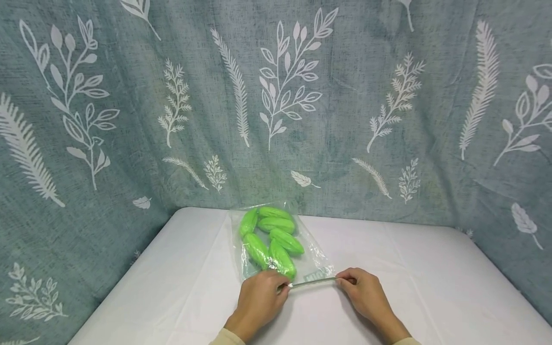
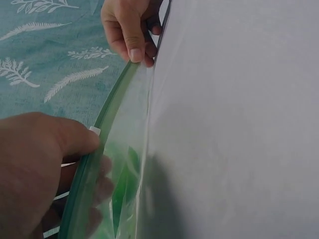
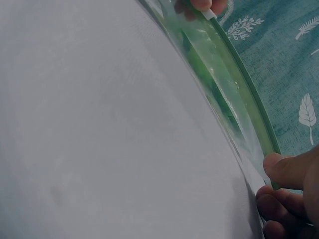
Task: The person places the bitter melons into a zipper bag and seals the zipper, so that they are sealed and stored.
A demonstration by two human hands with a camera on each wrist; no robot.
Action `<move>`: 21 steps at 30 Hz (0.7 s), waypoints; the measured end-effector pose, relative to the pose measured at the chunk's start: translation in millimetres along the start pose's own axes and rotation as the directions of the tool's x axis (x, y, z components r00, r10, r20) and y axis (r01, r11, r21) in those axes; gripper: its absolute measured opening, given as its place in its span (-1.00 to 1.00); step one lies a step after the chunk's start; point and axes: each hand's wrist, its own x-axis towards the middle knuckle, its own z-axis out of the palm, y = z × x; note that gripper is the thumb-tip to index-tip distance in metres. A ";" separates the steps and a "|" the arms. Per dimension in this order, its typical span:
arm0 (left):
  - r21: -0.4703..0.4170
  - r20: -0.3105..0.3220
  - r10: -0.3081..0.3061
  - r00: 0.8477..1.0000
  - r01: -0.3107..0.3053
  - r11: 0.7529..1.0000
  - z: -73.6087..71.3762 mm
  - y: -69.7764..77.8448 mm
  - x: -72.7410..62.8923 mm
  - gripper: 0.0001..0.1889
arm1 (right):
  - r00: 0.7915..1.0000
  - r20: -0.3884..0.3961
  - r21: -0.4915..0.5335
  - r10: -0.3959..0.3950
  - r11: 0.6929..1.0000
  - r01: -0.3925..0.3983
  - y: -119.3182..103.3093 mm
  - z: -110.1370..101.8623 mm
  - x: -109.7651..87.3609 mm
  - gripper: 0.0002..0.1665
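Observation:
A clear zip bag (image 1: 308,254) lies on the white table, with several bright green oblong pieces (image 1: 282,239) inside that look like vegetables or fruit. Its green zip strip (image 2: 117,94) runs along the near edge between my hands. My left hand (image 1: 262,293) pinches this strip at the small white slider (image 2: 94,130), thumb on one side and fingers behind the film. At the strip's right end, my right hand (image 1: 364,292) pinches the bag's corner between thumb and fingers. In the right wrist view the strip (image 3: 249,94) is stretched in a slight curve.
The white-covered table (image 1: 172,287) extends around the bag on every side. Behind and to the left hangs a blue-green curtain (image 1: 241,120) with white leaf prints, meeting the table's back edge close behind the bag.

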 end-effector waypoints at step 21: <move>-0.098 0.195 -0.034 0.980 0.054 0.994 -19.6 -18.9 -1.8 -0.92 | 1.000 0.006 0.004 -0.015 1.000 0.015 -0.9 -0.7 -1.5 -0.96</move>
